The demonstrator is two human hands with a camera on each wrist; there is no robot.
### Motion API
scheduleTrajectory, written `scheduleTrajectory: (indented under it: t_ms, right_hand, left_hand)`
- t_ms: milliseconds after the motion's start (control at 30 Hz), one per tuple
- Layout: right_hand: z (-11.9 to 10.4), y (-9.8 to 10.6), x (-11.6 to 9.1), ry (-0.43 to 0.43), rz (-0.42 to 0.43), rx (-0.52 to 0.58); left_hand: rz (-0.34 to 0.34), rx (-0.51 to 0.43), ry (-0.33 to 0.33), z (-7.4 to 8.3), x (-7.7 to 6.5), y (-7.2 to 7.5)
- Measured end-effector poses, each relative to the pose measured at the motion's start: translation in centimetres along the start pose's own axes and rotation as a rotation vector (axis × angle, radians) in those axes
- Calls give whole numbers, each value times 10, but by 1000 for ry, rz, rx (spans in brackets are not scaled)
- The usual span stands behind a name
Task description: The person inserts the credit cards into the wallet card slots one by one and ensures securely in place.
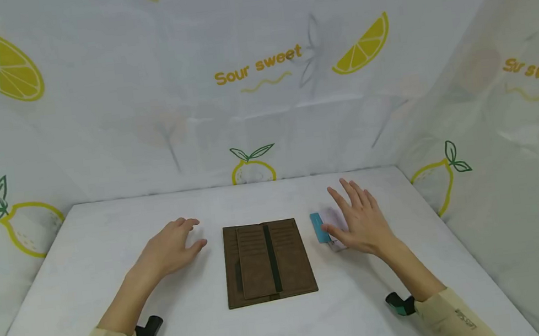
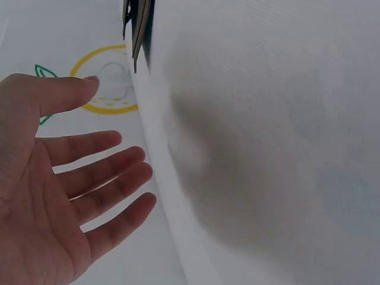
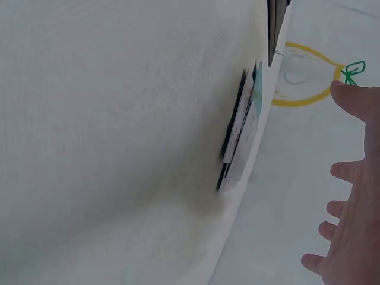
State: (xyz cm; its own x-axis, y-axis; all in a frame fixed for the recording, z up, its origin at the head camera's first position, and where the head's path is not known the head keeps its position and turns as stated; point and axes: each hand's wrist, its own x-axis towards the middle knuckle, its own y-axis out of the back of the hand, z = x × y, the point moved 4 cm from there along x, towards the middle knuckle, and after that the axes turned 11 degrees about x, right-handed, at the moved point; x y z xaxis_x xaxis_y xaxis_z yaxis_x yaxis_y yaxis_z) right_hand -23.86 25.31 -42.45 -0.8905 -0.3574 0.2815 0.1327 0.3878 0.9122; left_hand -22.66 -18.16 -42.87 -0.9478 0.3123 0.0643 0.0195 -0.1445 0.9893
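Note:
A brown wallet (image 1: pixel 255 264) lies unfolded flat in the middle of the white table, showing card slots and a dark band down its centre. To its right is a small stack of cards (image 1: pixel 320 228), blue on one side and pale lilac on the other, partly hidden by my right hand (image 1: pixel 365 221). That hand hovers over the stack with fingers spread, holding nothing. My left hand (image 1: pixel 169 248) is raised left of the wallet, fingers relaxed and palm bare in the left wrist view. The cards (image 3: pixel 240 127) appear edge-on in the right wrist view, below the fingers.
A white cloth wall (image 1: pixel 144 121) with lemon prints rises behind the table, and another stands at the right. Black wrist-worn devices (image 1: pixel 149 329) sit at both sleeve cuffs. The white tabletop (image 1: pixel 193 332) spreads around the wallet.

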Motion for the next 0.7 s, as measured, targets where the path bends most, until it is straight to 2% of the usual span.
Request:
scheduleTrajectory:
  t_ms: [100, 200, 433, 700]
  right_hand:
    - [3, -4, -1, -13, -22, 38]
    - [6, -7, -1, -25, -34, 69]
    - [11, -11, 1, -68, -80, 148]
    - [19, -17, 6, -132, -132, 200]
  left_hand:
    - [-78, -58, -18, 1, 3, -4]
    - [-120, -112, -51, 3, 8, -7]
    - [-159, -197, -98, 14, 17, -10]
    - [-188, -299, -102, 21, 29, -14]
